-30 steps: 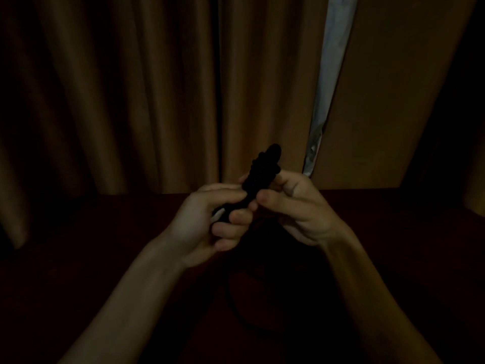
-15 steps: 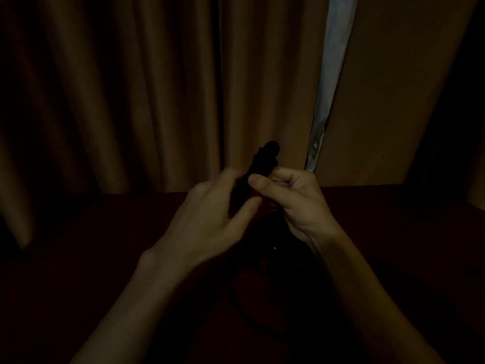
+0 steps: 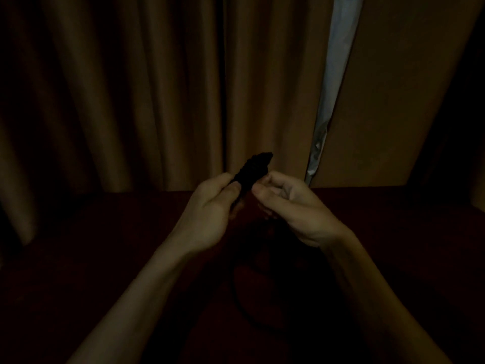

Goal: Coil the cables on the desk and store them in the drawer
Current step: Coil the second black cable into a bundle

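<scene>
Right now your left hand (image 3: 207,206) pinches the lower end of the black cable bundle (image 3: 256,166), with the thumb on the near side and the fingers curled round the far side, clamped on it. The bundle is held up off the desk (image 3: 78,258), between your two hands and in front of the curtains (image 3: 118,88). Its free end tilts toward one o'clock.

Your right hand (image 3: 291,208) sits just beside the bundle at its three o'clock. The fingers are curled inward and the thumb tip is close to the wraps. It is too dark to tell whether those fingers hold a strand or nothing. A loose tail (image 3: 237,298) drops from the hands toward six o'clock and curves over the desk, only faintly visible.

Expect the bundle to be light and soft, but springy. Tight wraps like these will probably loosen the moment your pinch relaxes. Keep the left grip across the wraps rather than on a single strand, so the turns stay pressed together.

Take the tail close to the bundle, where you can steer it. Held farther down, it would likely flop and twist. The jacket looks smooth and may slip, so a firm pinch should serve better than a light one.
</scene>
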The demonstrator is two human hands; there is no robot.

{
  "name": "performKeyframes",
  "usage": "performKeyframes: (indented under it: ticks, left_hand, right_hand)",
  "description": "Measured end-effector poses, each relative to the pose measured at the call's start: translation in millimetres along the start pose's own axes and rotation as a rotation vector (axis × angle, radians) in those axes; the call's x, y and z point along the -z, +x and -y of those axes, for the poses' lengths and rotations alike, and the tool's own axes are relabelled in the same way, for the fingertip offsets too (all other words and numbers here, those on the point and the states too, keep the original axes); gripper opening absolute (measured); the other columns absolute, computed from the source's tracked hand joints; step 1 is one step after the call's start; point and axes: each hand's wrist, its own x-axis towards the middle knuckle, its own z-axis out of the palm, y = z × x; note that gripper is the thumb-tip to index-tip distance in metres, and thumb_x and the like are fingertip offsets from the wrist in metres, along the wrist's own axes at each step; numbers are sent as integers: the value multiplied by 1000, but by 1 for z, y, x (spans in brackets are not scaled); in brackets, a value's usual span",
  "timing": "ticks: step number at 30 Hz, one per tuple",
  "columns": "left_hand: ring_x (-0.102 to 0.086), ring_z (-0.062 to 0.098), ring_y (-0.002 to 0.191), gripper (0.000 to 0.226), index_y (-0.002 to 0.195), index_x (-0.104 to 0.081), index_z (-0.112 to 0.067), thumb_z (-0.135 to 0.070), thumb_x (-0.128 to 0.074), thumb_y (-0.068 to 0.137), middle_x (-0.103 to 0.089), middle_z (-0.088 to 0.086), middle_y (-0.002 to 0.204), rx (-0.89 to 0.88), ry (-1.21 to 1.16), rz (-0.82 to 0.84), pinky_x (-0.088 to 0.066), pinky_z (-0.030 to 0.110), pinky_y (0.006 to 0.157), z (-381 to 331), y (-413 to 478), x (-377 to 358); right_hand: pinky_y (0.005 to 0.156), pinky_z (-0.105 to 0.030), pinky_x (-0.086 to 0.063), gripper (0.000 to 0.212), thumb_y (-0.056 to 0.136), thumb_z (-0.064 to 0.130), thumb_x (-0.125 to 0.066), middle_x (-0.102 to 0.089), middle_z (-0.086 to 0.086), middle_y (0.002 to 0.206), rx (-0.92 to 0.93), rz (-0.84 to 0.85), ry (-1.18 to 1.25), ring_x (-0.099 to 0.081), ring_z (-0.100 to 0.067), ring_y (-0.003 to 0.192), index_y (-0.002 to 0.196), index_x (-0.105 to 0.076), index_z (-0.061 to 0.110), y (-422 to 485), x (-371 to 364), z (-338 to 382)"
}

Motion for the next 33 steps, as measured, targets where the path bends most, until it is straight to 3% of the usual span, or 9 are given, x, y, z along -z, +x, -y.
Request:
performKeyframes:
  ticks: [4, 7, 11, 15, 19, 27, 29, 31, 33]
  left_hand:
    - [-28, 6, 46, 27, 94, -58, -6, -23, -39, 102, -36, -5, 56, 220, -579, 229, -21, 20, 44, -6, -1, -5]
    - [-25, 3, 45, 21, 84, -56, -13, -27, -45, 95, -32, -7, 57, 301, -797, 371, -17, 20, 45, -8, -4, -6]
    - [-26, 2, 44, 23, 86, -59, -16, -29, -43, 97, -33, -9, 56, 331, -868, 415, -17, 18, 44, -6, -4, -9]
    - [-25, 4, 45, 43, 71, -69, -27, -25, -40, 102, -34, -8, 55, 232, -661, 226, -20, 18, 41, -8, -2, -15]
    - [-26, 5, 45, 41, 81, -67, -21, -23, -34, 106, -34, -8, 54, 211, -647, 198, -19, 20, 43, -9, -1, -16]
    - [-37, 12, 52, 45, 124, -60, -8, -34, -41, 94, -48, 2, 67, 176, -507, 329, -33, 25, 51, 1, 2, -1]
    - [-48, 15, 55, 35, 114, -62, -10, -32, -42, 96, -59, 4, 72, 106, -320, 238, -39, 28, 54, 1, 2, -2]
    - [-61, 14, 60, 19, 109, -59, -15, -30, -48, 104, -67, -3, 75, -6, -68, 85, -47, 31, 58, 0, 0, -4]
    - [-67, 7, 63, 14, 114, -57, -21, -29, -53, 103, -69, -7, 74, -190, 182, -31, -51, 25, 59, 3, -1, -5]
  right_hand:
    - [66, -25, -33, 24, 89, 31, -76, -67, 1, 88, -2, 35, 145, -49, -9, 72, 111, -76, 23, 2, -2, -5]
    - [70, -21, -44, 11, 89, 19, -70, -69, 6, 80, 18, 34, 218, -61, -5, 75, 97, -77, 18, 2, 1, -4]
    - [67, -28, -30, 42, 83, 31, -82, -62, 2, 80, -56, 107, 251, -48, -12, 72, 116, -69, 7, 4, 3, -4]
    - [65, -38, -9, 40, 88, 28, -75, -47, 0, 70, -110, 127, 236, -22, -13, 59, 126, -70, 16, 4, -1, -2]
    - [64, -19, -45, 17, 90, 13, -69, -71, 2, 79, -65, 55, 247, -64, -6, 70, 106, -75, 15, 2, -6, 4]
    - [99, -58, -48, 27, 77, 29, -83, -69, -16, 88, -91, -85, 127, -69, -21, 84, 93, -76, 8, 3, -8, 2]
    - [81, -36, -58, 30, 79, 25, -85, -71, -9, 74, -84, -116, 131, -69, -11, 66, 95, -74, 2, 2, -8, 6]
    - [47, -13, -46, 21, 84, 13, -74, -67, -4, 64, -66, -172, 225, -58, -3, 44, 90, -69, -6, 1, -9, 9]
    - [37, -11, -32, 13, 88, 10, -69, -67, 1, 64, -54, -203, 255, -48, -2, 38, 84, -68, -3, 1, -9, 9]
